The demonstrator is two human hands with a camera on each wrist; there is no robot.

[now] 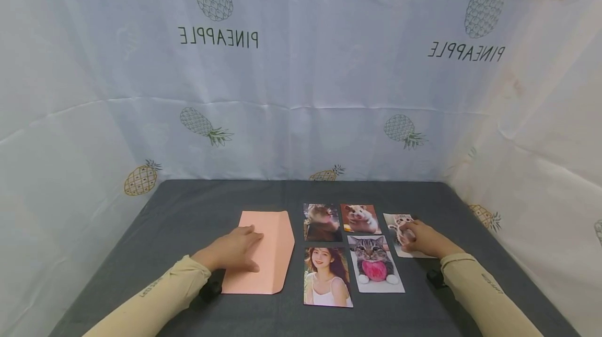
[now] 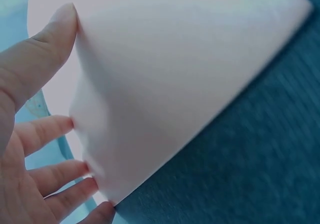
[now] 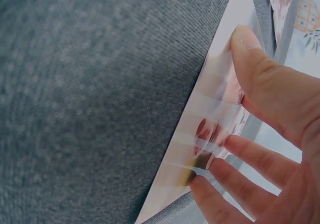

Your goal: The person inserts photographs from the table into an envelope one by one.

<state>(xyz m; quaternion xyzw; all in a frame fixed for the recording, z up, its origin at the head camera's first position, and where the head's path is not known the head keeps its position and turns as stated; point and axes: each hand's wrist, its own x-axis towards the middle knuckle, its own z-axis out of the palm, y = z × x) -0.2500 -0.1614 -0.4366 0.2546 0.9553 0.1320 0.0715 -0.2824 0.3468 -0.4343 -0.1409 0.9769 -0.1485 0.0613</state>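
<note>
My left hand (image 1: pixel 235 249) rests on a pink envelope (image 1: pixel 270 258) that lies flap side to the right. In the left wrist view its thumb and fingertips touch the envelope's paper (image 2: pixel 165 94), fingers spread. At the right, my right hand (image 1: pixel 430 240) lies over a photo card (image 1: pixel 393 220) of a kitten, hiding part of it. The right wrist view has the thumb and straight fingers touching the glossy face of that card (image 3: pixel 175 156). The card lies flat on the dark cloth, its near edge reaching past the fingertips.
Between the hands lie a dark photo card (image 1: pixel 322 222), a hamster photo card (image 1: pixel 361 218), a portrait photo card (image 1: pixel 326 279) and a cat photo card (image 1: pixel 374 264) with a pink heart. A dark cloth (image 1: pixel 263 316) covers the table; pineapple-print curtains (image 1: pixel 301 65) enclose it.
</note>
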